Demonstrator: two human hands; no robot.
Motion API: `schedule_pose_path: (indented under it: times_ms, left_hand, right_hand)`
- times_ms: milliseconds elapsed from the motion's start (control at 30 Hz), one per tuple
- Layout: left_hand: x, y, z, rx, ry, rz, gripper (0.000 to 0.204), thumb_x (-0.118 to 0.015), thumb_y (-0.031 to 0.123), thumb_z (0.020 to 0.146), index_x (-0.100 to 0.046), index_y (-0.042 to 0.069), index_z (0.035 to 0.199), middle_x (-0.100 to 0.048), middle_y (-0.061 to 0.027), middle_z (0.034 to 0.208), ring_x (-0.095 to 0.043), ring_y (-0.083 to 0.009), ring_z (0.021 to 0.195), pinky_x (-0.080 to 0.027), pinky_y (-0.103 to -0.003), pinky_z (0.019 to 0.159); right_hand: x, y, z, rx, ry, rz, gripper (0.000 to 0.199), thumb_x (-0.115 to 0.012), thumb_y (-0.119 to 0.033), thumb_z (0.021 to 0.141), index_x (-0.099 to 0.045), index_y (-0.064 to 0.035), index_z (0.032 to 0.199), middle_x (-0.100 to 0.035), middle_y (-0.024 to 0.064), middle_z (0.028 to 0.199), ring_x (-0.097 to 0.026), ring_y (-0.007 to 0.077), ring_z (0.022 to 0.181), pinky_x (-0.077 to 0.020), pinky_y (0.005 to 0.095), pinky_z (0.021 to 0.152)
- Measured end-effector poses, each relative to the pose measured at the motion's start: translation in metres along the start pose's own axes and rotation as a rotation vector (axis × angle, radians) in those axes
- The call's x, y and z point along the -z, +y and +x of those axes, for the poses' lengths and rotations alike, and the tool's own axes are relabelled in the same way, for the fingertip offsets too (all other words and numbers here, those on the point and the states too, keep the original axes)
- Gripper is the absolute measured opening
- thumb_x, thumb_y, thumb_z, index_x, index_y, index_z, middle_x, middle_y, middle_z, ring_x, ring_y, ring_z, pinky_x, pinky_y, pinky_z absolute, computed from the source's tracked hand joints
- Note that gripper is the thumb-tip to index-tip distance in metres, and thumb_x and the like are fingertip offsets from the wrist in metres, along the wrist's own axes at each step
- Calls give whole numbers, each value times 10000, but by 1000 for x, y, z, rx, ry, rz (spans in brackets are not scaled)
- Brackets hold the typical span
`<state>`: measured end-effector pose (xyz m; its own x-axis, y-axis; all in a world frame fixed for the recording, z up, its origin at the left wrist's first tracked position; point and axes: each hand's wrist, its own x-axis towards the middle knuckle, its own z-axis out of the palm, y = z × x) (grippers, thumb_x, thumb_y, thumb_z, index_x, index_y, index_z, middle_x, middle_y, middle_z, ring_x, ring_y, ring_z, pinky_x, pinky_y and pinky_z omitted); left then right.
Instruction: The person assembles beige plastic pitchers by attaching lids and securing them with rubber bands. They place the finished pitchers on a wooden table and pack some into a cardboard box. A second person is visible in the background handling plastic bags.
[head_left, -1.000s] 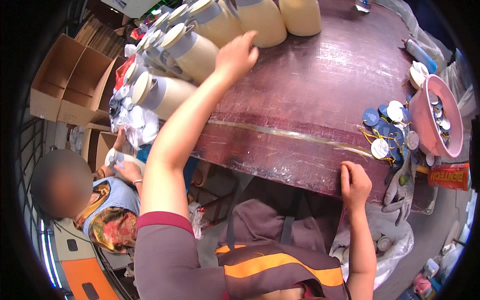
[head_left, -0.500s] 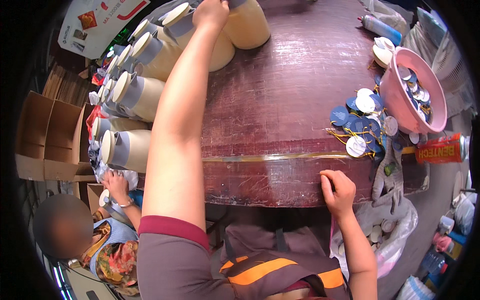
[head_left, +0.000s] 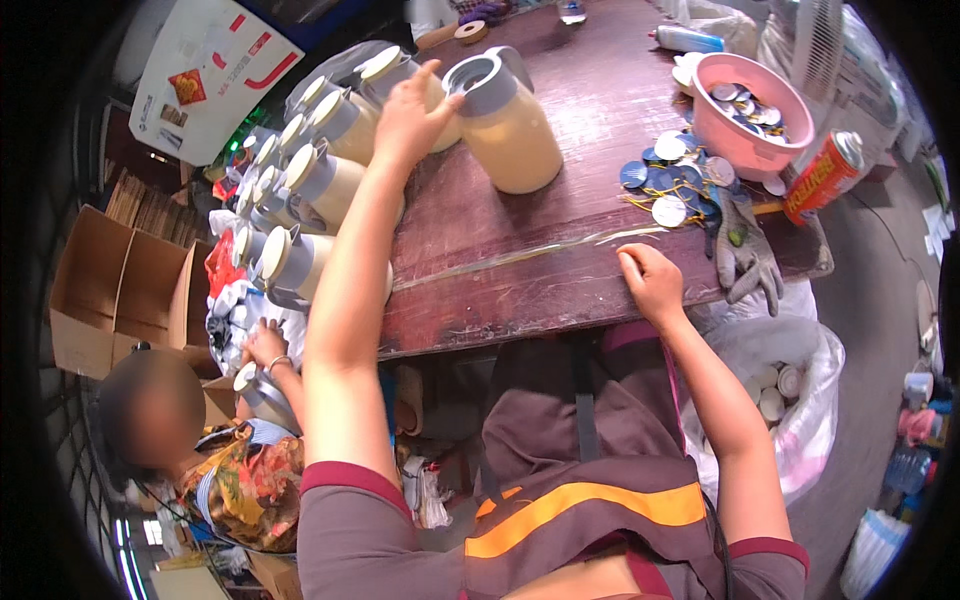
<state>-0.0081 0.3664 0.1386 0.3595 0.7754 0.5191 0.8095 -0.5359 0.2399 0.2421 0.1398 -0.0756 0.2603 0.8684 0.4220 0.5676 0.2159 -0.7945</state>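
Observation:
My left hand is raised beside a cream jug with a grey collar. Its fingers are apart, and the thumb tip is at the jug's rim; I cannot tell whether they touch. That jug stands upright without a lid, its round mouth showing and its handle on the far side. My right hand hovers by the table's near edge, fingers curled in and thumb up, with nothing visible in it. Left of my left arm, several lidded cream jugs stand in rows.
A pink basin holds round tags. More blue and white tags lie beside it, near a grey glove and a red spray can. At the left, a co-worker's hand is near a jug; cardboard boxes stand behind.
The view has tilted up and shifted, showing more of the far table. The lidless jug's mouth has come into view. My left hand has opened out beside it; my right stays curled.

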Motion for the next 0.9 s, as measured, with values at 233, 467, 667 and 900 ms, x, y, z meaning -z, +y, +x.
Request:
schedule_pose_path:
  times_ms: [233,467,667,900]
  left_hand:
    - [13,86,-47,-1,-235,78,523,-671,482,781,-673,16,1016,-445,-245,1329,-494,-384,1196,-416,-380,988]
    - [36,173,-163,-407,-160,11,591,-710,187,755,-495,96,1299,-480,-182,1340,-443,-343,1256,-349,-420,1048]
    - [42,195,-222,-690,-223,-137,231,-692,18,706,-663,70,929,-493,-46,603,-496,-218,515,-389,-328,540]
    - [27,187,-273,-259,-423,-320,169,-675,48,792,-655,50,960,-633,-111,744,-614,-261,624,-480,-320,602]
  right_hand:
    - [-2,12,3,-351,-106,489,278,-550,-326,928,-660,-101,1051,-686,55,951,-650,196,873,-480,355,756]
    - [27,-43,-38,-507,-130,1837,639,-280,-515,999,-390,-14,1381,-499,98,1337,-477,221,1234,-352,361,1064]
    - [82,-49,-133,-878,-416,1496,517,-413,-425,982,-553,-4,1248,-594,124,1222,-556,177,1115,-391,342,995]
    - [176,151,-292,-975,-315,-766,466,-669,-299,769,-551,-104,1176,-596,112,1024,-584,318,957,-495,454,817]
